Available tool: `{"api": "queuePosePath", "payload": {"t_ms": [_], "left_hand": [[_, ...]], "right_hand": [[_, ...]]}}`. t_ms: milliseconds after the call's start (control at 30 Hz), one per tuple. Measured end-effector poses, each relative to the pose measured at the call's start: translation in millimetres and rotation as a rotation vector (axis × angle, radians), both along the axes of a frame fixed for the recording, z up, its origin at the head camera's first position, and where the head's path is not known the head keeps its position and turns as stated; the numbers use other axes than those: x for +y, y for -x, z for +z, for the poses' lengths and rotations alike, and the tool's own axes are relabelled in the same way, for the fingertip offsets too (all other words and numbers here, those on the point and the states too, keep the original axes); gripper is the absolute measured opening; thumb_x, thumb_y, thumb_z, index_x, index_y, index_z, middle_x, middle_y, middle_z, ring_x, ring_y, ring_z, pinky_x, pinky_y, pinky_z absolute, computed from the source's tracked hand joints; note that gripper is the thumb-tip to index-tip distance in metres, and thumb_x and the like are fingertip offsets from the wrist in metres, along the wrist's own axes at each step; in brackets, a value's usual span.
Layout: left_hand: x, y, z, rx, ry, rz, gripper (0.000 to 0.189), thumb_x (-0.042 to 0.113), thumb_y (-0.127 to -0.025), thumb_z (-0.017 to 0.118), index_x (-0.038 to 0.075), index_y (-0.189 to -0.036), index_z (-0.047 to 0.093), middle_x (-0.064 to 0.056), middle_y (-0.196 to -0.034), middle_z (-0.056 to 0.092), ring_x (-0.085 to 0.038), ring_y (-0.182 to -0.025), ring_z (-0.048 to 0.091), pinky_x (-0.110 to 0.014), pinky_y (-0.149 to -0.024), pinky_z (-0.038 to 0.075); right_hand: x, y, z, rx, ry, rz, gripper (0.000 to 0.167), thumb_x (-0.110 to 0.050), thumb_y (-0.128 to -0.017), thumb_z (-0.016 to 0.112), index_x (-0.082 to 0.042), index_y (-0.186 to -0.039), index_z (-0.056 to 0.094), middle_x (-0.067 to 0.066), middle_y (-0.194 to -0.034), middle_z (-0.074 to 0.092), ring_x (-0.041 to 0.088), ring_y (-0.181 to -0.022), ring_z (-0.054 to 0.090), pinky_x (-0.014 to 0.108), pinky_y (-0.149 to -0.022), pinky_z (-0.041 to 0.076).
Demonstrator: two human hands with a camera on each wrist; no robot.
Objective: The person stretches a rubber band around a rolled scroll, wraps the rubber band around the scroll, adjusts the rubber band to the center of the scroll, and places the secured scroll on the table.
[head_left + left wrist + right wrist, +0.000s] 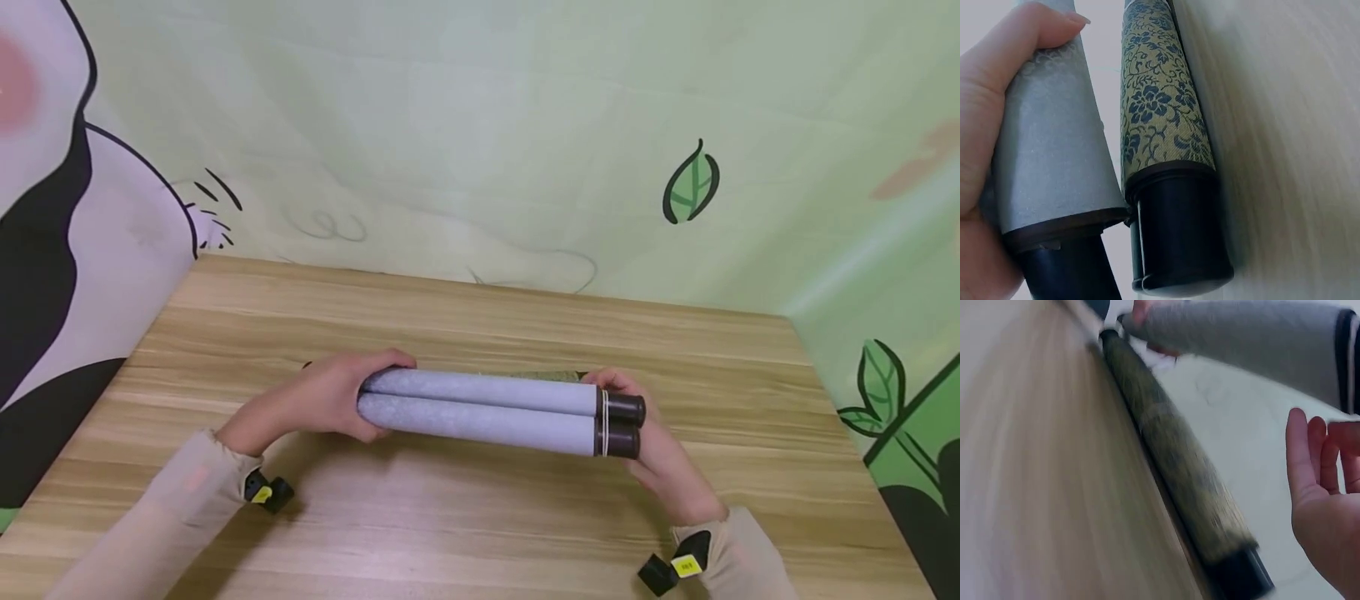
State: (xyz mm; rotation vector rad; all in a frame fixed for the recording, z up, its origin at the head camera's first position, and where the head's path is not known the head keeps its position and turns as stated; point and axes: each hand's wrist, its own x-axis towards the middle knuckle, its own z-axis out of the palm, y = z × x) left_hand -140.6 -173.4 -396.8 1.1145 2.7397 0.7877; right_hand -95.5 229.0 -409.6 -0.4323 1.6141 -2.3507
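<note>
My left hand (pixel 333 392) grips a pair of pale grey scrolls (pixel 480 411) by their left end, thumb and fingers on either side. The pair is held level above the table, with dark round end knobs (pixel 622 425) at the right. Behind the right end is my right hand (pixel 660 442); in the right wrist view its fingers (pixel 1299 450) are extended near the scrolls, seemingly apart from them. A scroll in floral-patterned cloth (pixel 1160 94) with black knobs lies on the table, mostly hidden behind the pair in the head view.
A wood-grain table (pixel 465 533) spans the lower view. A pale green printed backdrop (pixel 480 150) with leaf and cartoon drawings rises behind it and at both sides. A thin pale band (pixel 604 423) runs round the grey scrolls near their right end.
</note>
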Motion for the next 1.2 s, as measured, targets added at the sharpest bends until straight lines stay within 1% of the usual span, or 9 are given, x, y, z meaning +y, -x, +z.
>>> {"api": "queuePosePath", "payload": {"t_ms": [133,267,400,567,700,800,933,1067,1200], "left_hand": [[-2.4,1.0,0.0,0.053,0.048,0.020,0.078,0.031,-0.059,0.087,0.022,-0.131,0.057,0.006,-0.112,0.070,-0.009,-0.089,0.063,-0.032,-0.078,0.055],[-4.7,2.3,-0.1,0.090,0.097,0.035,0.079,0.033,-0.057,0.087,0.023,-0.130,0.058,0.007,-0.113,0.069,-0.009,-0.090,0.063,-0.032,-0.078,0.054],[-5.3,2.4,0.1,0.122,0.116,0.033,0.079,0.033,-0.056,0.087,0.022,-0.129,0.059,0.006,-0.114,0.070,-0.010,-0.090,0.064,-0.033,-0.078,0.055],[-6.0,1.5,-0.6,0.123,0.115,0.018,0.078,0.032,-0.056,0.087,0.021,-0.129,0.061,0.007,-0.115,0.070,-0.009,-0.093,0.064,-0.034,-0.080,0.055],[-6.1,1.1,-0.3,0.136,0.132,0.010,0.080,0.030,-0.057,0.086,0.020,-0.132,0.062,0.009,-0.114,0.068,-0.008,-0.092,0.062,-0.033,-0.079,0.055],[-4.1,0.9,0.8,0.156,0.153,0.001,0.080,0.027,-0.057,0.084,0.017,-0.133,0.061,0.006,-0.112,0.067,-0.009,-0.092,0.061,-0.033,-0.079,0.054],[0.3,0.2,3.3,0.182,0.168,-0.010,0.079,0.025,-0.058,0.083,0.014,-0.133,0.061,0.003,-0.109,0.066,-0.012,-0.094,0.061,-0.036,-0.080,0.055],[3.1,-0.7,5.9,0.204,0.175,0.001,0.079,0.026,-0.059,0.084,0.013,-0.133,0.061,0.001,-0.108,0.066,-0.014,-0.093,0.061,-0.038,-0.081,0.055],[3.3,-1.1,6.1,0.205,0.173,-0.002,0.079,0.027,-0.060,0.085,0.012,-0.134,0.061,0.001,-0.106,0.065,-0.013,-0.091,0.060,-0.038,-0.080,0.054]], "right_hand": [[16.5,6.6,4.2,0.127,-0.053,0.033,0.034,0.007,-0.098,0.042,-0.011,-0.112,0.067,-0.003,-0.113,0.068,0.009,-0.107,0.062,0.021,-0.091,0.053],[23.4,4.6,16.7,0.461,-0.485,0.083,0.038,0.012,-0.092,0.051,-0.010,-0.116,0.070,-0.001,-0.124,0.065,0.009,-0.119,0.059,0.018,-0.099,0.048],[13.2,2.5,27.1,0.899,-0.876,0.073,0.031,0.001,-0.087,0.069,-0.021,-0.109,0.074,0.005,-0.121,0.065,0.016,-0.114,0.060,0.021,-0.092,0.050],[5.5,-2.0,26.2,1.212,-0.942,-0.080,0.020,-0.028,-0.098,0.058,-0.022,-0.095,0.076,0.007,-0.109,0.067,0.022,-0.101,0.062,0.027,-0.081,0.050],[2.4,-7.8,18.8,1.156,-0.873,-0.209,0.026,-0.028,-0.099,0.054,-0.014,-0.094,0.075,0.007,-0.102,0.064,0.015,-0.092,0.059,0.017,-0.076,0.048],[-2.6,-12.1,12.7,1.052,-0.809,-0.333,0.010,-0.005,-0.093,0.064,-0.008,-0.094,0.074,0.006,-0.094,0.064,0.010,-0.084,0.059,0.013,-0.074,0.048],[-11.3,-17.4,9.9,0.695,-0.726,-0.489,0.022,0.014,-0.084,0.064,-0.003,-0.095,0.072,-0.002,-0.085,0.069,0.001,-0.080,0.062,0.011,-0.074,0.050],[-17.2,-16.1,12.1,0.279,-0.587,-0.589,0.011,0.005,-0.093,0.058,0.006,-0.099,0.067,-0.013,-0.079,0.071,-0.002,-0.077,0.066,0.012,-0.074,0.052],[-17.5,-10.5,11.6,0.148,-0.510,-0.558,0.017,-0.003,-0.096,0.059,0.010,-0.105,0.064,-0.016,-0.086,0.075,0.000,-0.089,0.071,0.012,-0.082,0.054]]}}
